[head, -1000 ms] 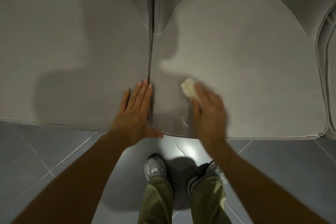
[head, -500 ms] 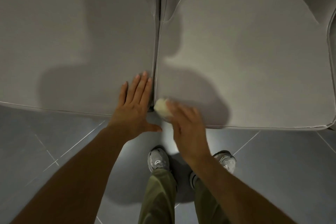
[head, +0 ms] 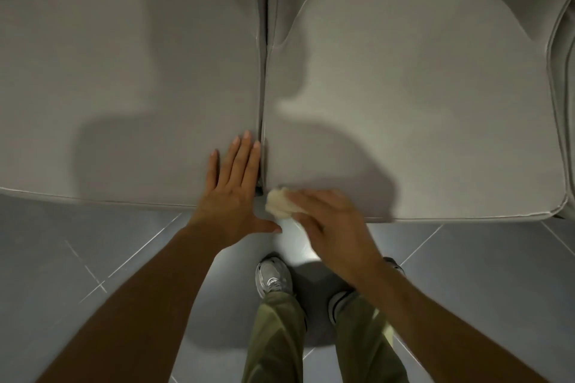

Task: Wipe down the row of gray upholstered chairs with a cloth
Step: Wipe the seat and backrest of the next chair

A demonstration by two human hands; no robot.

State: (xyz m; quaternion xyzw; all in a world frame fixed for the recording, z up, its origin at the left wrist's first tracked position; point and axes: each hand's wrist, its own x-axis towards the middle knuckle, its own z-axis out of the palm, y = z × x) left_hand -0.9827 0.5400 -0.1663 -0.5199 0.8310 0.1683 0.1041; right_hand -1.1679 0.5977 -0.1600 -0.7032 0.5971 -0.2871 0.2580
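Cloth [head: 279, 203], gripped in my right hand [head: 331, 222], wipes the front corner of the right chair [head: 404, 102]; left hand [head: 231, 193] rests flat, fingers straight, holding nothing; I judge the row unfinished.

From my feed this reads as a shared indoor seating area, a lounge or waiting room of some kind; I cannot tell which. Identical gray upholstered chairs stand in a row, pushed edge to edge. The left seat [head: 124, 78] and the right seat [head: 420, 109] meet along a narrow dark gap, and a third chair [head: 563, 78] shows at the right edge. All have the same piped seams. Under them I see a floor [head: 485, 283] of large gray tiles with thin pale grout lines [head: 130, 258], glossy enough to reflect a bright patch of light [head: 289, 246].
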